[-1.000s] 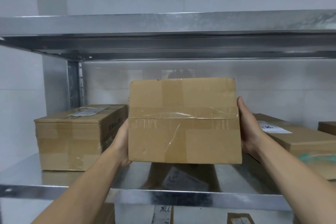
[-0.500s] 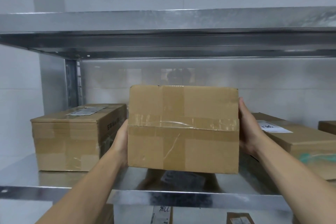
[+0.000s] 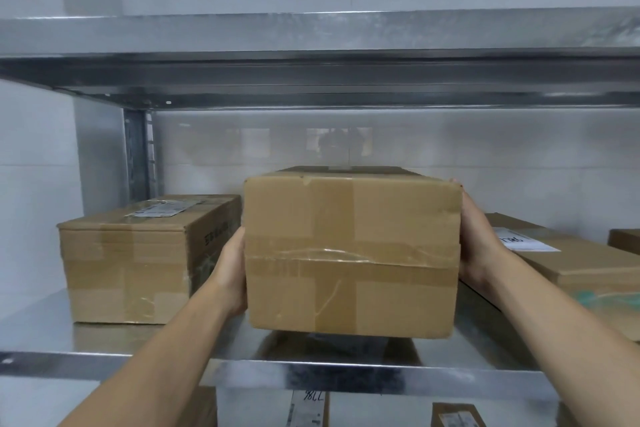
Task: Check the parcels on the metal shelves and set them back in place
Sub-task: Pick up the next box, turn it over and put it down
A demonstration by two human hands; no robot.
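A taped box [image 3: 351, 253] is low over the metal shelf [image 3: 104, 340], between a labelled box [image 3: 138, 263] and a flat box [image 3: 571, 263]. The left hand [image 3: 230, 274] and right hand [image 3: 476, 246] hold it between flat palms pressed against its sides.

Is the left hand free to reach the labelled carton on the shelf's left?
Probably not: the left hand and right hand are carrying the taped carton between them. The labelled carton sits close beside, otherwise unobstructed.
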